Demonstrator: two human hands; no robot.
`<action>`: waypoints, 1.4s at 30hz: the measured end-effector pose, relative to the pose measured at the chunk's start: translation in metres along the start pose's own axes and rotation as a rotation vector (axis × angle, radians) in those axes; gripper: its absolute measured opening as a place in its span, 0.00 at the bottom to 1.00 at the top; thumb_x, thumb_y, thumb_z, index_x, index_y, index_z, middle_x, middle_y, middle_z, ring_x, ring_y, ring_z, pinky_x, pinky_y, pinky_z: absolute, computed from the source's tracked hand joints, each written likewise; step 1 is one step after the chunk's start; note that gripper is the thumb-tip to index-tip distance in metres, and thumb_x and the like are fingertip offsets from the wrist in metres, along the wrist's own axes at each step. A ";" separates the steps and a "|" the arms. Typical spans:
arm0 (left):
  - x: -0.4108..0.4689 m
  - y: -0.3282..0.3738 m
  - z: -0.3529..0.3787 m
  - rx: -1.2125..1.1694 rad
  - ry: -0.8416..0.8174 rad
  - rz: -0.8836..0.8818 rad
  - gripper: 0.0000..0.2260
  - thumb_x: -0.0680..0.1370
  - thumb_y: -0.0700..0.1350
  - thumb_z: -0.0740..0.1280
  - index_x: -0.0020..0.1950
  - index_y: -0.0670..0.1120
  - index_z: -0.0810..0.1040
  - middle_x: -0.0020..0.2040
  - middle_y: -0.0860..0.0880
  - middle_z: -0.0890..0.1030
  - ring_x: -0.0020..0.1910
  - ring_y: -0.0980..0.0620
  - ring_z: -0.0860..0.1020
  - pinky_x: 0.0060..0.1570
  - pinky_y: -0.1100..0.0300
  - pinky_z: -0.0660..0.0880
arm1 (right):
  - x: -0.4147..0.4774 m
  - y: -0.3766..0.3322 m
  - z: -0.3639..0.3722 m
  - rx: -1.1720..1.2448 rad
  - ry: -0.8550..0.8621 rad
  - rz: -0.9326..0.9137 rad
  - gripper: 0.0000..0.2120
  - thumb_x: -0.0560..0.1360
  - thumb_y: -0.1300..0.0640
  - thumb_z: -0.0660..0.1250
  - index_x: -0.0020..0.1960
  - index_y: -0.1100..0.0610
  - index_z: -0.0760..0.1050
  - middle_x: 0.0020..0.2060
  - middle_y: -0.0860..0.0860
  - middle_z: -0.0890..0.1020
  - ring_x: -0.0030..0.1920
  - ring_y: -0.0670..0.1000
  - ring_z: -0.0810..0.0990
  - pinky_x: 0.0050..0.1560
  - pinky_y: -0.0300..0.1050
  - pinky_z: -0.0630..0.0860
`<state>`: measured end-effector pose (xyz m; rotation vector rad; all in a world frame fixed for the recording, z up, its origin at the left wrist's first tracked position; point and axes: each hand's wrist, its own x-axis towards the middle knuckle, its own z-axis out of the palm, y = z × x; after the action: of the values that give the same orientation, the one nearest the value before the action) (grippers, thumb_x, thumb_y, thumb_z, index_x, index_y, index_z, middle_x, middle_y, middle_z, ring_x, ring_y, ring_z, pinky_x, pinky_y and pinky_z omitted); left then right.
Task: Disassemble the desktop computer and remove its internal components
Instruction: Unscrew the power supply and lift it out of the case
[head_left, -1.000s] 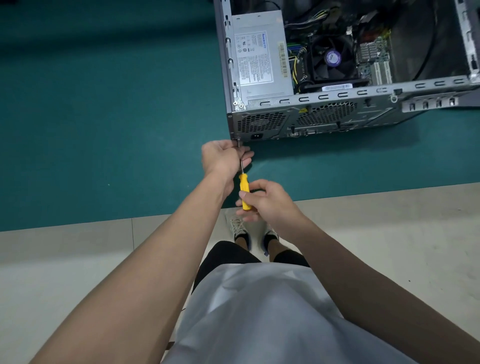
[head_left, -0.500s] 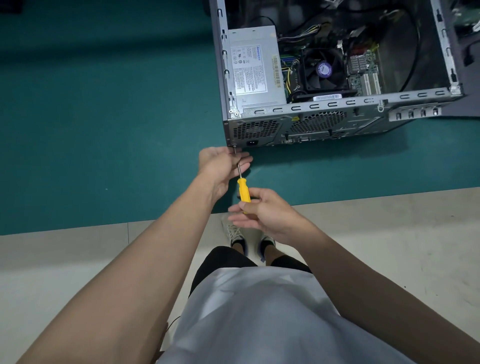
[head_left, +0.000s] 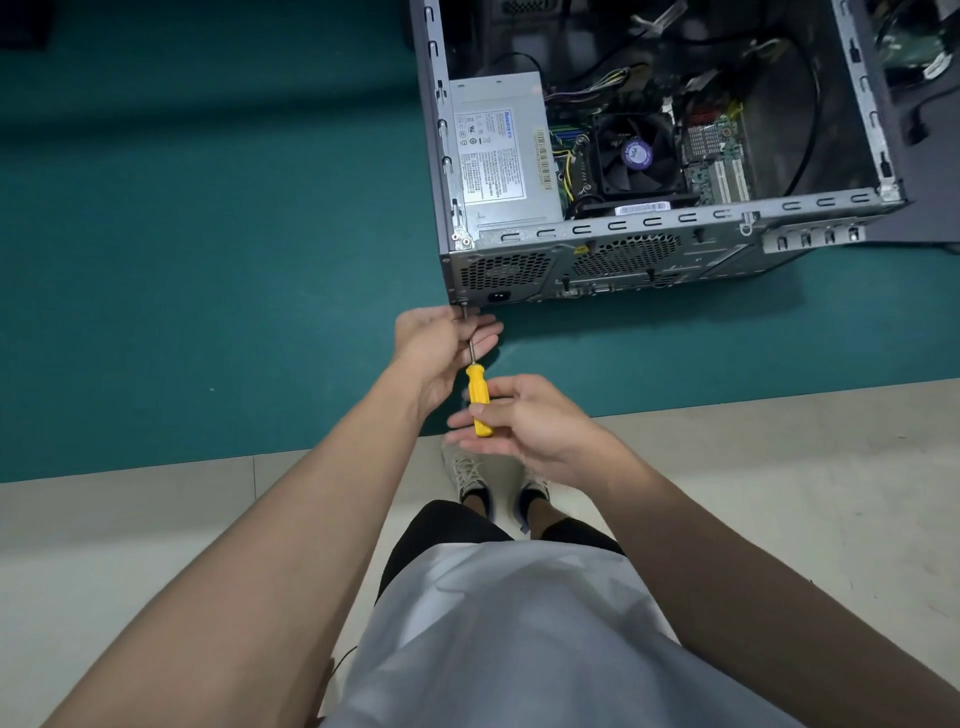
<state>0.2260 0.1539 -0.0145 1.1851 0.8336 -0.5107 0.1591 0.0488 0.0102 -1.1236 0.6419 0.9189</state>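
1. Here, an open desktop computer case (head_left: 675, 221) lies on its side on a green mat (head_left: 208, 234), with its power supply (head_left: 498, 150) and cooling fan (head_left: 636, 153) exposed inside.
2. The left hand (head_left: 441, 343) curls round the screwdriver (head_left: 478, 402) shaft, whose tip meets the rear panel's lower left corner.
3. The right hand (head_left: 530, 421) pinches the yellow handle between thumb and fingers, above the mat's near edge.

computer case (head_left: 649, 249) cut off above, power supply label (head_left: 491, 156) text illegible
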 end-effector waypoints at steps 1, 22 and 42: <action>0.000 -0.001 0.000 -0.029 0.001 -0.006 0.07 0.78 0.27 0.60 0.47 0.35 0.77 0.42 0.39 0.83 0.40 0.46 0.85 0.41 0.60 0.82 | 0.001 -0.001 -0.001 -0.039 0.042 -0.014 0.06 0.78 0.70 0.61 0.55 0.66 0.71 0.45 0.62 0.80 0.43 0.59 0.83 0.46 0.46 0.82; -0.002 -0.011 0.012 0.212 0.221 0.108 0.05 0.75 0.29 0.68 0.43 0.38 0.78 0.38 0.42 0.82 0.36 0.51 0.84 0.34 0.65 0.79 | 0.007 0.015 0.010 -0.345 0.346 -0.123 0.06 0.75 0.65 0.68 0.51 0.60 0.73 0.44 0.58 0.81 0.34 0.50 0.84 0.35 0.38 0.80; -0.005 -0.009 0.002 -0.144 0.037 -0.010 0.05 0.78 0.28 0.61 0.46 0.33 0.75 0.40 0.37 0.82 0.38 0.44 0.84 0.37 0.59 0.82 | -0.002 0.005 0.001 -0.065 0.061 -0.055 0.11 0.78 0.70 0.61 0.59 0.63 0.69 0.49 0.62 0.78 0.40 0.57 0.84 0.43 0.45 0.83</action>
<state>0.2171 0.1489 -0.0153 1.0615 0.8936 -0.4308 0.1534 0.0503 0.0098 -1.2256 0.6316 0.8661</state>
